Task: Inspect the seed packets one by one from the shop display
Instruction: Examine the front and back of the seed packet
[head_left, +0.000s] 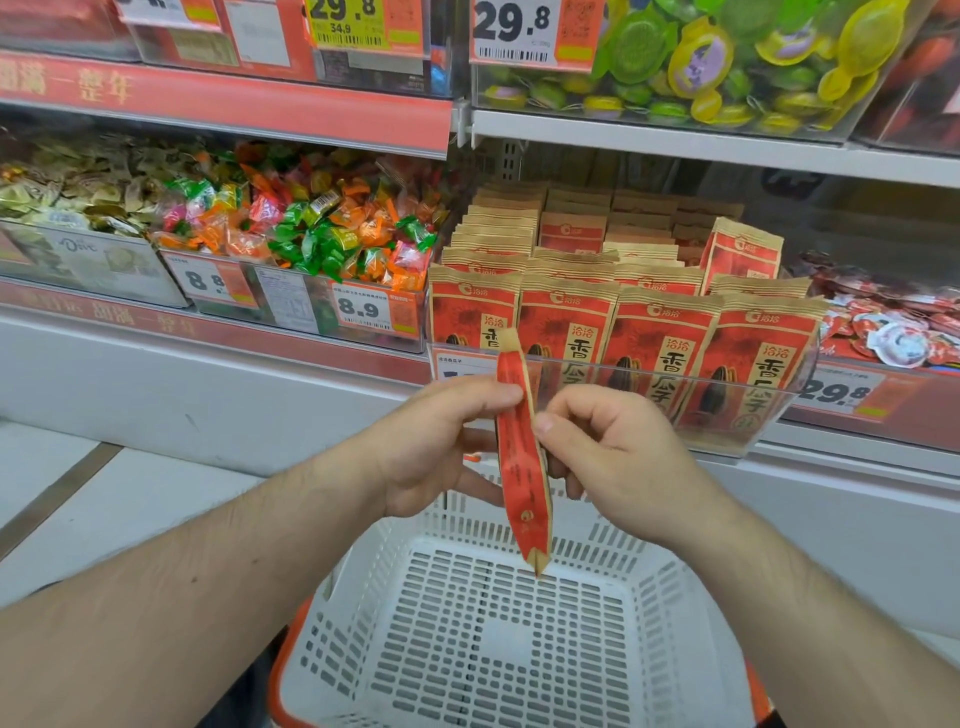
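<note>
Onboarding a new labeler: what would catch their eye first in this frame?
First, the red seed packet held edge-on at centre, pinched between the left hand and right hand, above a white basket. Behind it, rows of matching packets stand upright in a clear display bin. To the left, a bin of bright wrapped candies, and large price tags along the top.
</note>
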